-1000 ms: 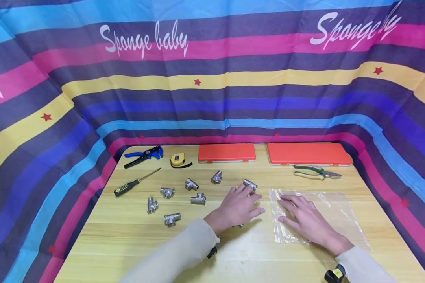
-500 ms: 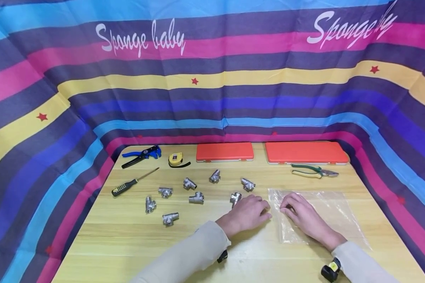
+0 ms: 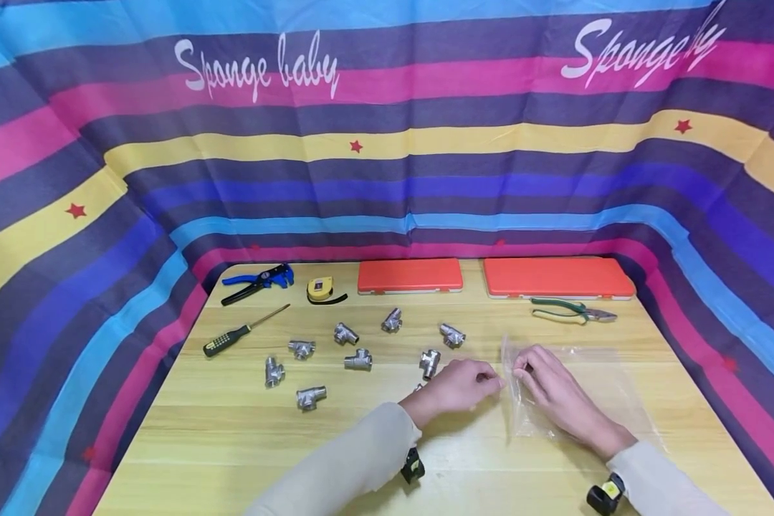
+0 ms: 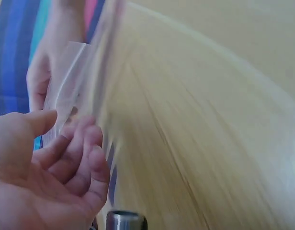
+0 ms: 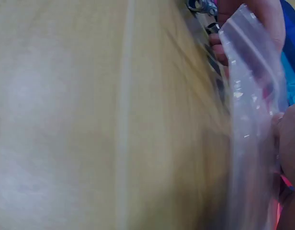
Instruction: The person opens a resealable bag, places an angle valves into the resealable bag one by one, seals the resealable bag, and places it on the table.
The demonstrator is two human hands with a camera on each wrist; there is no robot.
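A clear plastic zip bag point(image 3: 593, 373) lies on the right of the table, its left edge raised. My right hand point(image 3: 567, 401) pinches the bag near that edge, as the right wrist view also shows with the bag point(image 5: 255, 96) standing up. To the left, my left hand point(image 3: 458, 387) has its fingertips right by the raised edge. In the left wrist view, the left hand's thumb and loosely bent fingers point(image 4: 92, 163) stand apart; whether they touch the bag is unclear. Beside the left hand lies a metal tee fitting point(image 3: 429, 363), with another partly hidden under the hand.
More metal tee fittings point(image 3: 358, 360) are scattered left of the hands. Behind them lie a screwdriver point(image 3: 228, 340), blue wire strippers point(image 3: 261, 282), a yellow tape measure point(image 3: 320, 289), two orange cases point(image 3: 409, 276) and green-handled pliers point(image 3: 574, 311). A striped cloth point(image 3: 361, 186) surrounds the table.
My left hand has moved right, from over the fittings to the bag's edge, uncovering two fittings. The right hand's fingers have closed on the bag, and its left edge has risen.
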